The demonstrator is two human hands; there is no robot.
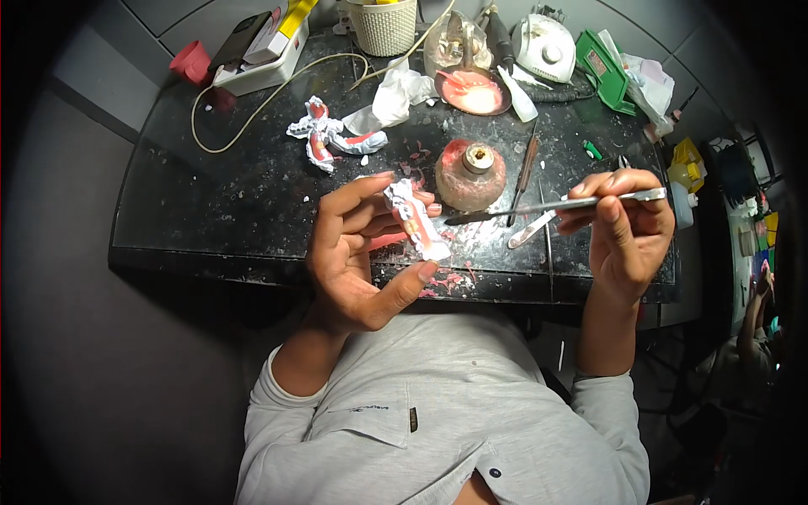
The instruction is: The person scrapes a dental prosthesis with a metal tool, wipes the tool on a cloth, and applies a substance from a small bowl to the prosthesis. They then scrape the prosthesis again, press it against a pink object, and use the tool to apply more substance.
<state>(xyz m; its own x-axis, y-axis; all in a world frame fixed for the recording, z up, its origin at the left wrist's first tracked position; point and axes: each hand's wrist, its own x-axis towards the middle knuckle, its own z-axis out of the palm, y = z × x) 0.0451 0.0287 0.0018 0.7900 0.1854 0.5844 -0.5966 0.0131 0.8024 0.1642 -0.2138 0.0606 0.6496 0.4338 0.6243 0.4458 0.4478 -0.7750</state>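
Note:
My left hand (358, 252) grips a white plaster dental model (416, 225) between thumb and fingers, with pink wax and a few teeth along it. In my right hand (627, 227) is a metal wax knife (581, 204), held by thumb and fingers. Its dark blade points left and ends just right of the model, apart from it. Behind the blade stands a round glass spirit lamp (471, 181) with a pale wick holder; no flame can be made out. Pink wax scraps (450, 282) lie on the black table (219, 202) below the model.
More plaster models (320, 135) lie back left near crumpled white tissue (391, 97). A pan of pink wax (473, 91) sits behind the lamp. Right of it are a brown-handled tool (527, 164), a white respirator mask (544, 49) and a green box (604, 71). Another person (749, 337) is at far right.

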